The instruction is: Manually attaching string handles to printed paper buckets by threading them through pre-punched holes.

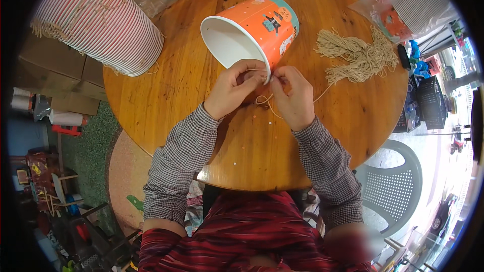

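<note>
An orange paper bucket (257, 17) with a teal base lies on its side, its white mouth facing left and toward me. My left hand (236, 84) reaches into the mouth at the near rim, fingers closed on a thin beige cord (267, 102) just inside the wall. Outside the same rim, my right hand (293, 94) pinches that cord between thumb and fingers. A slack loop hangs below the bucket between my hands. Fingertips hide the exact spot where the cord meets the rim. To the right lies a loose bundle of beige cords (358, 55).
A tall stack of nested white-rimmed buckets (101, 20) with cords hanging from it leans at the left of the round wooden table (252, 151). Plastic-wrapped buckets (418, 7) stand at the far right. A grey plastic chair (390, 186) is at the right, cardboard boxes (55, 60) at the left.
</note>
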`<state>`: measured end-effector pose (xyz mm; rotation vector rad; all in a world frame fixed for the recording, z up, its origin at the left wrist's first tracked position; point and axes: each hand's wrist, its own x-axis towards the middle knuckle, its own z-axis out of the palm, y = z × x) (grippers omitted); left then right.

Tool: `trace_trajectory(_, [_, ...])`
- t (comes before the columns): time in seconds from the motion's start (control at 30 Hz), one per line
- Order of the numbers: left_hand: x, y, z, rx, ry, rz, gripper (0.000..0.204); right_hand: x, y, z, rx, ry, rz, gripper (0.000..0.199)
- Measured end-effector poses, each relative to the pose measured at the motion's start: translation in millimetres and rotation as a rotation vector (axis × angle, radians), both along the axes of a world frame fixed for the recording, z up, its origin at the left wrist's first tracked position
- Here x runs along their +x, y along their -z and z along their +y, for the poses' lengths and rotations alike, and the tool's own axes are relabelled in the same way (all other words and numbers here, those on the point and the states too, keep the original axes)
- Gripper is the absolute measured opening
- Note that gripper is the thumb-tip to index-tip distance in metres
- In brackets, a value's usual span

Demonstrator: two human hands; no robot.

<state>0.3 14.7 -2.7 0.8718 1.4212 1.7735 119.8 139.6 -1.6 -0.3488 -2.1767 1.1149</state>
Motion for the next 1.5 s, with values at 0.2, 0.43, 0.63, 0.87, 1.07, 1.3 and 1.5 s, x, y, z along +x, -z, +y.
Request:
trace_trajectory(0.2, [1, 6, 1, -0.023, -0.021, 0.281, 0.018, 0, -2, -2, -0.046, 0.010, -0.028, 0.010])
trace_trajectory(0.43, [7, 2, 4, -0.018, -0.083, 0.245, 0.014, -1, -3, -2, -0.060, 0.013, -0.030, 0.010])
trace_trajectory(0.63, [18, -4, 5, -0.063, -0.216, 0.326, 0.008, -2, -3, -3, -0.300, -0.013, -0.098, 0.010])
trace_trajectory(0.87, [30, -11, 5, 0.107, -0.460, 1.131, 0.015, -4, 8, -7, -0.511, -0.097, 0.017, 0.018])
trace_trajectory(1.07, [35, -19, 11, 0.145, -0.337, 0.827, 0.009, 3, -5, -1, -0.422, -0.126, -0.081, 0.028])
trace_trajectory(1.3, [20, -17, 5, 0.080, -0.210, 0.624, 0.011, 3, -10, -7, -0.553, -0.154, 0.139, 0.020])
trace_trajectory(1.5, [24, -18, 6, 0.108, -0.273, 0.533, 0.013, 6, -15, -7, -0.488, -0.080, 0.122, 0.012])
